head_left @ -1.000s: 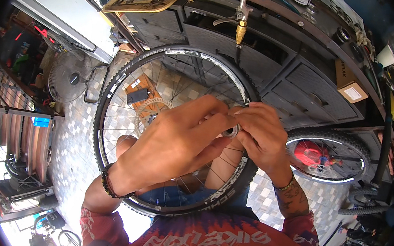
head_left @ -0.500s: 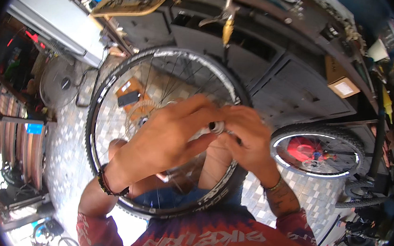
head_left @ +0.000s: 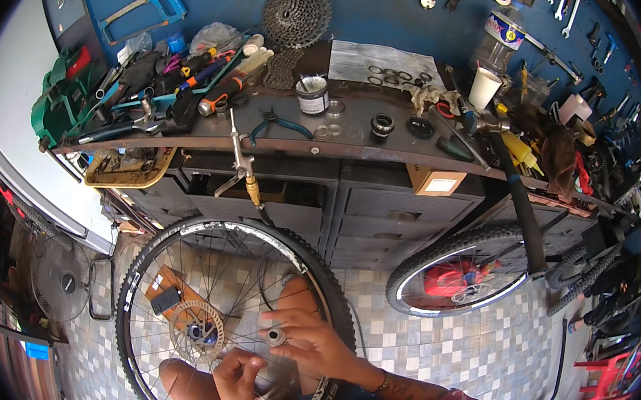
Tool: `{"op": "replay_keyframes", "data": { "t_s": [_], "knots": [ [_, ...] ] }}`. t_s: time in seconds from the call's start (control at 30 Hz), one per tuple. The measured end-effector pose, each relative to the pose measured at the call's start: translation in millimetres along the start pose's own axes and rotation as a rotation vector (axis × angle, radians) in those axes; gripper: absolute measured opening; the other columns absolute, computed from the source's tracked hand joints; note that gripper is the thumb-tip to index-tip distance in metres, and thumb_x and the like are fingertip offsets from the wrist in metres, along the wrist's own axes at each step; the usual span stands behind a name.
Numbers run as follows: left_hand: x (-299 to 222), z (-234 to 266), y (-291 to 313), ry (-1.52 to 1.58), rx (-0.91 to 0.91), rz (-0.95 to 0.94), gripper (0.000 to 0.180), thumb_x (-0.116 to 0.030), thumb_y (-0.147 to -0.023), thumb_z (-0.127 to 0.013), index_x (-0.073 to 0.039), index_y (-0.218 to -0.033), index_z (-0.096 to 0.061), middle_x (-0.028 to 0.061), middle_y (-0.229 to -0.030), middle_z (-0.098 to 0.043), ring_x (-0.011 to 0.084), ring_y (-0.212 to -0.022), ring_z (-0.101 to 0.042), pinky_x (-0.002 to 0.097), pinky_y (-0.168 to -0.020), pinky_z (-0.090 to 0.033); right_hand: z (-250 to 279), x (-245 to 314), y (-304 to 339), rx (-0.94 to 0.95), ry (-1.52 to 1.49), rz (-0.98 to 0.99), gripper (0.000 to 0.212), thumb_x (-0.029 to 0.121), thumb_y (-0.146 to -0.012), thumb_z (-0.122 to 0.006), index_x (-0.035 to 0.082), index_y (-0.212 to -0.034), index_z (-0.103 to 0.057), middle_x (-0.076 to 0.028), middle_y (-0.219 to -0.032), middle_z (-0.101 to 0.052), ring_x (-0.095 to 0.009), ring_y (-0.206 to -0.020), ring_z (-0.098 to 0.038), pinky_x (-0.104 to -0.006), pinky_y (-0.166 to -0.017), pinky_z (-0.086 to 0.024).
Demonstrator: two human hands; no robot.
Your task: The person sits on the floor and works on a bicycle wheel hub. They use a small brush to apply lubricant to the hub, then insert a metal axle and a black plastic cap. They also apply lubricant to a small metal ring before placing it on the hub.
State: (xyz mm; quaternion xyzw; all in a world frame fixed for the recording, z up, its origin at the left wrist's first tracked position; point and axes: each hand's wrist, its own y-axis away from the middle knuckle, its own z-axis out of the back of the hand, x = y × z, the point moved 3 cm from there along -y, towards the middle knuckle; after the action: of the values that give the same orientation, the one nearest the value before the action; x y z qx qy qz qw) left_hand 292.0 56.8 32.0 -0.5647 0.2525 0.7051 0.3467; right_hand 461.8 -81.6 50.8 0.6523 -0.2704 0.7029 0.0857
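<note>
My right hand (head_left: 314, 344) holds a small round metal part with a dark bore (head_left: 276, 337) between its fingertips. Close beside and below it, my left hand (head_left: 236, 383) is closed in a pinch; whatever lies between thumb and fingers is too small to make out. Both hands are in front of a bicycle wheel (head_left: 344, 311) with a knobby black tyre, which stands between my legs. Left of the hands show the wheel's brake disc (head_left: 222, 332) and blue hub (head_left: 201, 333).
Ahead stands a workbench (head_left: 409, 157) holding pliers (head_left: 280, 127), a white tub (head_left: 313, 95), bearing rings and many tools. An air blow gun (head_left: 241, 160) hangs at its front. A second wheel (head_left: 445, 312) leans at the right. A phone (head_left: 166, 301) lies on a wooden board.
The view has tipped up, bringing the benchtop and tool wall into sight. My hands, formerly together around the round metal part, have come apart; the part stays in my right hand.
</note>
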Motion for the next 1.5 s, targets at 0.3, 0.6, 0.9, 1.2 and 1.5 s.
{"op": "replay_keyframes", "data": {
  "t_s": [0.3,0.6,0.9,1.2,1.5],
  "knots": [
    [-41.2,-2.2,0.3,-0.228,-0.077,-0.163,0.024,-0.009,-0.097,-0.079,0.004,-0.118,-0.074,0.0149,-0.122,-0.068,0.0244,-0.109,-0.067,0.0327,-0.084,-0.056,-29.6,-1.5,-12.6,0.094,0.138,0.068,0.041,0.021,-0.107,-0.066,0.008,-0.146,-0.066,-0.013,-0.160,-0.050,-0.032,-0.148,-0.048,-0.0437,-0.120,-0.040],
    [-4.5,2.1,-0.9,-0.003,-0.128,0.066,0.018,-0.003,-0.094,-0.079,0.001,-0.110,-0.074,0.0066,-0.102,-0.072,0.0141,-0.090,-0.065,0.0274,-0.077,-0.053,9.2,0.5,-13.9,0.210,0.229,-0.011,0.057,0.029,-0.106,-0.070,0.006,-0.156,-0.056,-0.021,-0.161,-0.045,-0.029,-0.147,-0.049,-0.0402,-0.116,-0.045],
    [-14.5,41.0,19.6,0.242,-0.299,0.169,0.019,0.002,-0.091,-0.080,0.002,-0.109,-0.073,0.0045,-0.096,-0.073,0.0147,-0.085,-0.064,0.0264,-0.074,-0.051,266.6,189.1,-182.2,-0.409,0.702,0.195,0.027,0.020,-0.103,-0.069,-0.001,-0.119,-0.075,-0.006,-0.096,-0.076,-0.012,-0.085,-0.071,-0.0289,-0.071,-0.055],
    [12.2,51.5,34.5,0.067,-0.130,-0.171,0.025,0.000,-0.104,-0.057,0.005,-0.125,-0.069,0.0179,-0.125,-0.071,0.0292,-0.106,-0.068,0.0369,-0.099,-0.054,435.2,176.2,-289.1,-0.569,1.273,-0.094,0.021,0.025,-0.094,-0.075,0.012,-0.108,-0.084,-0.013,-0.101,-0.081,-0.032,-0.096,-0.078,-0.0432,-0.093,-0.059],
    [1.2,50.8,36.1,-0.460,-0.240,-0.255,0.026,0.002,-0.097,-0.066,-0.003,-0.122,-0.073,0.0163,-0.128,-0.068,0.0301,-0.106,-0.069,0.0376,-0.092,-0.054,381.1,153.8,-321.3,-0.175,1.105,0.068,0.029,0.020,-0.093,-0.079,0.004,-0.118,-0.080,-0.014,-0.110,-0.081,-0.030,-0.096,-0.077,-0.0429,-0.093,-0.059]
  ]
}}
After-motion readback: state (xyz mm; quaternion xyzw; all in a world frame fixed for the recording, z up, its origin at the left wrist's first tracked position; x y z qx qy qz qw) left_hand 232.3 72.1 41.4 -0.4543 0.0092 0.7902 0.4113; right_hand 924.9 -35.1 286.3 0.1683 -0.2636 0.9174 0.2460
